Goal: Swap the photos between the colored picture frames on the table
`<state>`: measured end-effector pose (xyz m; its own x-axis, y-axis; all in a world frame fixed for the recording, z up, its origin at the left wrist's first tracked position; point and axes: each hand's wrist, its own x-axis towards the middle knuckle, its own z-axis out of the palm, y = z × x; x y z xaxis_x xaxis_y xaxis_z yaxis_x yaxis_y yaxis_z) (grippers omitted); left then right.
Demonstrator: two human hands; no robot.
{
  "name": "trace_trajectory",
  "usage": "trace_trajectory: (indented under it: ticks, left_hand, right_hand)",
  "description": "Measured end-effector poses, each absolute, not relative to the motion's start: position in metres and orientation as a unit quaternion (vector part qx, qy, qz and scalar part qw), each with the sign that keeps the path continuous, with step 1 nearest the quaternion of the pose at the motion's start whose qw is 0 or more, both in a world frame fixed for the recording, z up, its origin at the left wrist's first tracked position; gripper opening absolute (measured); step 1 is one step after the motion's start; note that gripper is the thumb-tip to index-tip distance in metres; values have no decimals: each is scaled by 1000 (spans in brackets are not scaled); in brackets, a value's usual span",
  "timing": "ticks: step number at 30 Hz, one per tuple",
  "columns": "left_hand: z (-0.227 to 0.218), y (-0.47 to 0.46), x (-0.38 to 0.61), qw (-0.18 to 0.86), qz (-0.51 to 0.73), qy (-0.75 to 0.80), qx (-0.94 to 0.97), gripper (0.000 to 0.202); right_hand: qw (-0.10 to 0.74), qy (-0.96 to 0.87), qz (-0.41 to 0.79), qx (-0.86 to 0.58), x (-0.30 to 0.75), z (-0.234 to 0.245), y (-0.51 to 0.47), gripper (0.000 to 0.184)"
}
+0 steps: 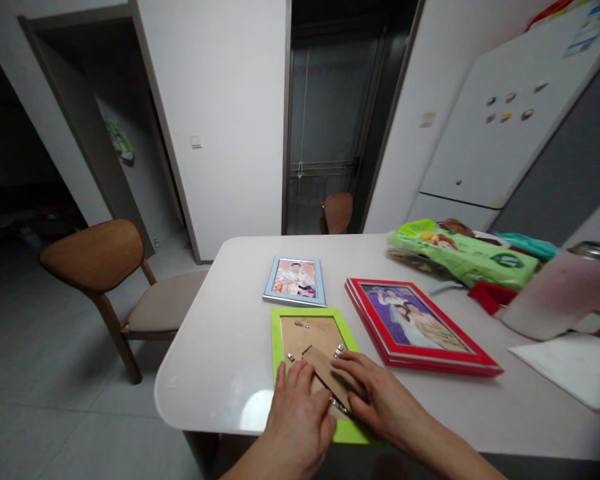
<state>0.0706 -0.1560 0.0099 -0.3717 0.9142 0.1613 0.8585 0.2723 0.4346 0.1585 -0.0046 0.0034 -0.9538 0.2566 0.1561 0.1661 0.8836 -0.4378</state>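
A lime-green picture frame (278,333) lies face down near the table's front edge, its brown backing board (320,327) showing with small metal clips around it. On the board sits a brown stand leg (325,370), set at a slant. My left hand (297,413) rests on the board at the leg's left, its fingers stretched out. Across the leg's right side, my right hand (380,393) has its thumb and fingers about the edge of it. Part of the leg and the frame's lower left corner are hidden by my hands.
A light-blue photo frame (270,280) lies beyond the green one. To the right are stacked red photo frames (430,363), a green package (470,257), a pinkish container (555,293) and a white flat item (570,367). A wooden chair (100,253) stands left of the table (215,360).
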Motion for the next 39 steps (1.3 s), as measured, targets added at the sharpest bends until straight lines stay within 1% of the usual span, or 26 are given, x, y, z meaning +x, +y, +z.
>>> trace_trajectory:
  ticks: [3, 5, 8, 10, 15, 19, 24, 27, 30, 32, 34, 36, 39]
  left_hand:
    - [6, -155, 75, 78, 224, 789, 566, 31]
    - [5, -156, 73, 87, 222, 783, 575, 31]
    - [6, -157, 70, 97, 226, 781, 573, 23]
    - [7, -159, 68, 103, 237, 782, 567, 24]
    - [3, -164, 54, 102, 292, 796, 519, 53]
    - [-11, -163, 37, 101, 283, 837, 458, 62]
    - [-21, -163, 29, 103, 271, 842, 455, 67]
    - [-17, -159, 29, 102, 319, 839, 429, 65]
    - [-7, -150, 27, 91, 455, 801, 377, 51]
    - [0, -146, 23, 135, 578, 737, 324, 37]
    - [7, -148, 15, 199, 662, 673, 263, 29]
    - [11, -157, 2, 233, 692, 648, 219, 28]
    - [12, -185, -21, 238, 682, 664, 191, 26]
  right_hand:
    - [110, -964, 211, -121, 160, 3, -3, 42]
    - [119, -962, 212, -121, 161, 2, -3, 41]
    - [128, -960, 216, -121, 163, -2, -4, 37]
    - [129, -960, 216, -119, 164, -4, -5, 35]
    - [128, -959, 209, -145, 161, -3, -5, 39]
    - [127, -959, 196, -161, 152, -1, -9, 45]
    - [150, -949, 212, -178, 147, 1, -10, 46]
    - [166, -946, 209, -183, 148, 11, -11, 44]
    - [192, -943, 204, -178, 145, 27, -20, 43]
    - [213, -942, 208, -154, 140, 35, -28, 41]
    - [228, -941, 220, -120, 136, 39, -33, 38]
    - [233, -939, 225, -115, 134, 36, -29, 36]
    - [217, -939, 195, -180, 139, 23, -7, 37]
